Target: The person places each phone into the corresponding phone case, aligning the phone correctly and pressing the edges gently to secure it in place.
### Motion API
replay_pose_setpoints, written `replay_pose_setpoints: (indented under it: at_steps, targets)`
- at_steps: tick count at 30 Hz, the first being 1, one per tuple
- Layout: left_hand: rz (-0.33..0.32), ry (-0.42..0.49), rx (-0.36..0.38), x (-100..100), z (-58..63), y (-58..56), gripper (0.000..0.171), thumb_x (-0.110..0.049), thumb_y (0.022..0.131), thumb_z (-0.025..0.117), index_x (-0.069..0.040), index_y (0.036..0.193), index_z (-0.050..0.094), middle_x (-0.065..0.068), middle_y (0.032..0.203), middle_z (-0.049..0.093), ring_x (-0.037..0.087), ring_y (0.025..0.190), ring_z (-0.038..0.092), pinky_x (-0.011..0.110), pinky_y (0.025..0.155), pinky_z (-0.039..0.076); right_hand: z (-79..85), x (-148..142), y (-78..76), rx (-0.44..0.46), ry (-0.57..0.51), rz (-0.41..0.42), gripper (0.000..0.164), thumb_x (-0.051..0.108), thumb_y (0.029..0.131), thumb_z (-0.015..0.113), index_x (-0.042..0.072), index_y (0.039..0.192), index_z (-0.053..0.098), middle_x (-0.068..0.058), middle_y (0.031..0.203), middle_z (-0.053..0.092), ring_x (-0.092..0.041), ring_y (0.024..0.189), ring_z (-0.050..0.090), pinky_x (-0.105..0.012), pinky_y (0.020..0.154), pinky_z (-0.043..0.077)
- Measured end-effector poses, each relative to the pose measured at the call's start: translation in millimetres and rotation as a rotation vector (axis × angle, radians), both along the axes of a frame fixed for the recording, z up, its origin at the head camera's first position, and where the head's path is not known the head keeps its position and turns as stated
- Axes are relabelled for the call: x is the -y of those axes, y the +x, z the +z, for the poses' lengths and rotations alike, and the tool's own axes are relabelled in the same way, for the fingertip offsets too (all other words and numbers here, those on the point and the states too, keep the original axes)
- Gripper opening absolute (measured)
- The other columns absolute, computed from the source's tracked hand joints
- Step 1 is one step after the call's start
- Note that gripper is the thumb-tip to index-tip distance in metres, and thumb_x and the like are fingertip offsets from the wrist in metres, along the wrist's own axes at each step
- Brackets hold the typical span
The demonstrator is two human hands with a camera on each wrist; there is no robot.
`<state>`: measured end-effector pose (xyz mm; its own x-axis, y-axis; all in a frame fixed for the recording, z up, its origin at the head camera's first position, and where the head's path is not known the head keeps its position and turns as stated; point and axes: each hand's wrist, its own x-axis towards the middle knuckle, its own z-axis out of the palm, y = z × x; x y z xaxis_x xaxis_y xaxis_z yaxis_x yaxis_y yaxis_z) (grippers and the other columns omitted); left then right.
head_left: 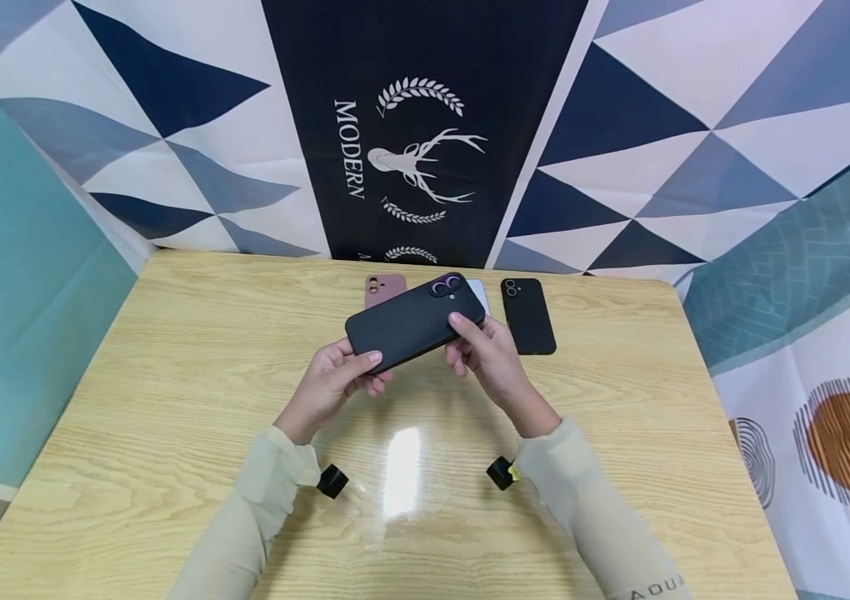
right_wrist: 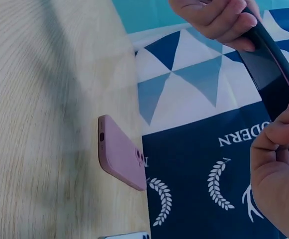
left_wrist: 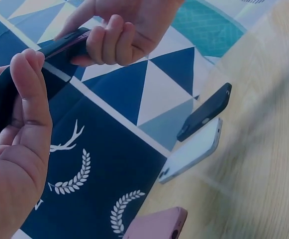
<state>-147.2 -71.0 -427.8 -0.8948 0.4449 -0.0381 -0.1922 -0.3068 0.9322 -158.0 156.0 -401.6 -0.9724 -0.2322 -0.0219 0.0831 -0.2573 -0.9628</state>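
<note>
Left hand (head_left: 329, 377) and right hand (head_left: 492, 357) each pinch an end of the black-cased phone (head_left: 406, 325), raised at 12 o'clock over the desk (head_left: 207, 400); slack thumbs could drop it, scuffing pink phone (head_left: 387, 286) (its 11), pale phone (head_left: 479, 292) (2), other black phone (head_left: 530, 318) (3)
</note>
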Motion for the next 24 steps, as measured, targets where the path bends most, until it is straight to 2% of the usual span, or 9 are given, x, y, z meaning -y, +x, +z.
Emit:
replay_pose_setpoints:
  at_steps: [8, 13, 18, 24]
  targets:
    - [0.018, 0.005, -0.006, 1.6, 2.7, -0.5, 0.014, -0.007, 0.094, 0.051, -0.004, 0.108, 0.053, -0.001, 0.075, 0.072, 0.006, 0.062, 0.065, 0.019, 0.059, 0.055, 1.0, 3.1, -3.1, 0.0, -0.012, -0.077, 0.034, 0.025, 0.101, 0.039, 0.008, 0.08, 0.059, 0.003, 0.06, 0.066, -0.007, 0.048, 0.058, -0.017, 0.048, 0.047]
    - [0.022, -0.002, 0.0, -1.0, 1.5, -0.2, 0.016, -0.008, 0.094, 0.053, -0.002, 0.108, 0.053, -0.001, 0.075, 0.072, 0.006, 0.063, 0.066, 0.02, 0.06, 0.055, 2.2, 3.9, -6.0, 0.021, 0.016, -0.081, 0.036, 0.028, 0.102, 0.034, 0.005, 0.086, 0.055, 0.003, 0.06, 0.066, -0.007, 0.05, 0.06, -0.018, 0.049, 0.048]
    - [0.03, -0.005, 0.0, -4.1, -0.8, -0.2, 0.018, -0.009, 0.094, 0.054, -0.001, 0.11, 0.052, -0.001, 0.075, 0.072, 0.006, 0.063, 0.066, 0.02, 0.06, 0.055, 4.0, 3.0, -8.5, 0.046, 0.032, -0.083, 0.038, 0.027, 0.103, 0.031, 0.004, 0.085, 0.054, 0.002, 0.057, 0.066, -0.008, 0.048, 0.06, -0.02, 0.048, 0.047]
    - [0.054, 0.022, 0.016, -8.8, -1.7, 0.7, 0.015, -0.009, 0.094, 0.054, -0.002, 0.107, 0.052, 0.0, 0.075, 0.072, 0.007, 0.064, 0.066, 0.02, 0.061, 0.056, 5.3, 4.2, -12.4, 0.059, 0.006, -0.111, 0.041, 0.031, 0.102, 0.035, 0.003, 0.081, 0.057, 0.0, 0.056, 0.065, -0.009, 0.047, 0.059, -0.019, 0.047, 0.047]
